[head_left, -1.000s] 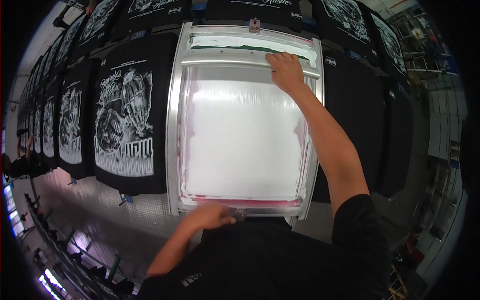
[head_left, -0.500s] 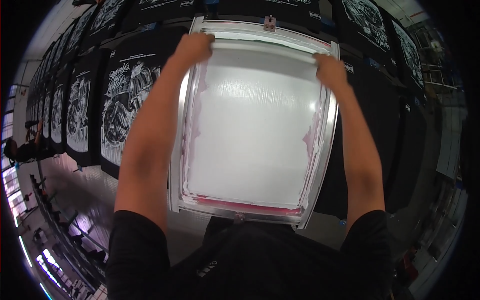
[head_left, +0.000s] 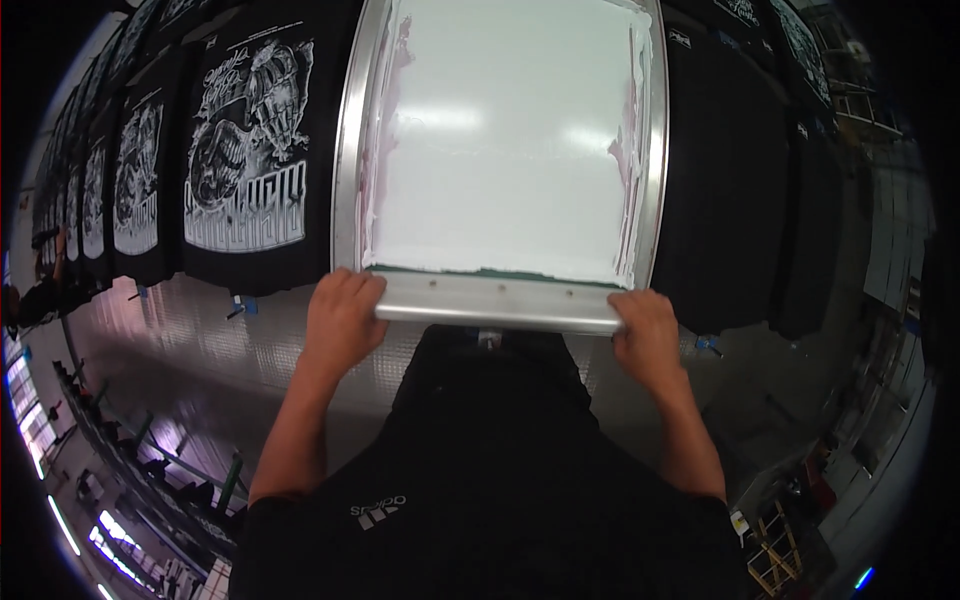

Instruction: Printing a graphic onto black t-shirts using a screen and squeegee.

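Note:
A metal-handled squeegee (head_left: 500, 303) lies across the near end of a screen-printing frame (head_left: 656, 180), its green blade edge against the mesh. My left hand (head_left: 345, 315) is wrapped round the squeegee's left end. At the other end my right hand (head_left: 645, 328) grips it too, fingers over the top. White ink (head_left: 500, 180) coats the mesh inside the frame, with ragged ridges and pinkish smears along both sides. The squeegee covers the near rail of the frame.
Black shirts with white prints (head_left: 250, 150) lie in a row to the left. A plain black shirt (head_left: 725, 190) is on the right. Past the left row a person (head_left: 40, 290) stands far off. A yellow ladder-like stand (head_left: 775, 555) is low at the right.
Both hands have drawn the squeegee from the far end of the screen to the near end, towards my body. The view has tipped down, so the frame's far rail is out of sight.

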{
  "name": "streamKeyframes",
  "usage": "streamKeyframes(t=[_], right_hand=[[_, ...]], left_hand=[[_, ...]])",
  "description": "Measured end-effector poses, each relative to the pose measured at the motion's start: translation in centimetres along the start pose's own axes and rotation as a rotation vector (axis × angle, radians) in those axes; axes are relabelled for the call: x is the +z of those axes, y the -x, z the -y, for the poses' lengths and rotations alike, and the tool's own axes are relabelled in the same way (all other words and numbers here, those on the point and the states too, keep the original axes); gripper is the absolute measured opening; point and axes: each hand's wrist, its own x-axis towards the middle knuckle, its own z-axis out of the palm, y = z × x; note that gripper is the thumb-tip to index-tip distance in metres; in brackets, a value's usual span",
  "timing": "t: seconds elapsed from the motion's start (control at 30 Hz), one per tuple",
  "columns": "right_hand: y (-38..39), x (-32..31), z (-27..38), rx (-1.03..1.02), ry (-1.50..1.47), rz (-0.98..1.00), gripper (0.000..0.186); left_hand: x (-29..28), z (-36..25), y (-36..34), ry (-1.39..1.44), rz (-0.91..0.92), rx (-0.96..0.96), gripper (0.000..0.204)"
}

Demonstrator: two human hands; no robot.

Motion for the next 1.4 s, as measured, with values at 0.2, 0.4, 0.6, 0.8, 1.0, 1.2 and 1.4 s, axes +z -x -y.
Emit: streamKeyframes(t=[0.2,0.4,0.6,0.8,1.0,1.2,1.4], right_hand=[[0.9,1.9,0.0,0.137,-0.02,0.153,0.044],[3.5,4.0,1.0,0.042,0.042,-0.037,0.04],[-8.6,2.4,-5.9,0.039,0.071,-0.116,0.048],[-26.0,-0.6,-14.2,0.094,0.225,-0.178,0.036],[-40.1,-5.6,-20.3,0.133,0.385,-0.015,0.046],[-37.3,-7.9,-16.8,0.046,0.227,0.034,0.042],[-9.4,-3.8,-5.2,0.09,0.0,0.171,0.038]], left_hand=[[2.1,0.1,1.5,0.072,0.044,-0.053,0.033],[3.9,-1.1,4.6,-0.039,-0.071,-0.037,0.036],[5.3,5.6,-8.9,-0.074,-0.107,-0.028,0.042],[4.8,14.1,-27.4,-0.118,-0.096,-0.08,0.044],[1.3,16.9,-42.2,-0.201,0.012,-0.116,0.045],[-0.6,16.3,-37.3,-0.144,0.0,-0.104,0.043],[-1.2,4.9,-9.2,0.054,0.212,-0.184,0.033]])
